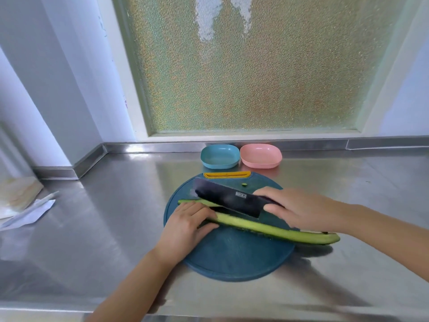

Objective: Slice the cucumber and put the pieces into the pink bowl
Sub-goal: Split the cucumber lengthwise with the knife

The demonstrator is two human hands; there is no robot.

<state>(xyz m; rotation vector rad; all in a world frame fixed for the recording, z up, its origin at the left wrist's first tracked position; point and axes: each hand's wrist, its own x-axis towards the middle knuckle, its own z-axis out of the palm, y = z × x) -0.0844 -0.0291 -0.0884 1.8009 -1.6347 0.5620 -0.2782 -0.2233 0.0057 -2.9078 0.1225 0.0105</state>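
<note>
Cucumber (267, 227) is lying across the round cutting board (232, 256) from 9 to 4 o'clock, its far end overhanging the rim onto the bench (116, 217), and we are lining up a cut. Our left hand (185, 225) is holding the 9 o'clock end with fingers curled over it; our right hand (301, 210) is gripping the knife (227, 198), fingers closed around the hidden handle, the dark blade slanting over the cucumber just beside the left knuckles. To do this well, we judge, we should be tucking the left fingertips back, squaring the blade across the cucumber, and pulling the overhanging end onto the board so it is not rocking. Counting: one cucumber, one knife, one board, two bowls at 12 o'clock, the pink bowl (261, 156) touching the blue bowl (220, 156) on its left, neither holding anything we can see. One small green scrap (243, 184) is sitting near the board's 12 o'clock edge, and some papers (27, 210) are lying far out at 9 o'clock.
</note>
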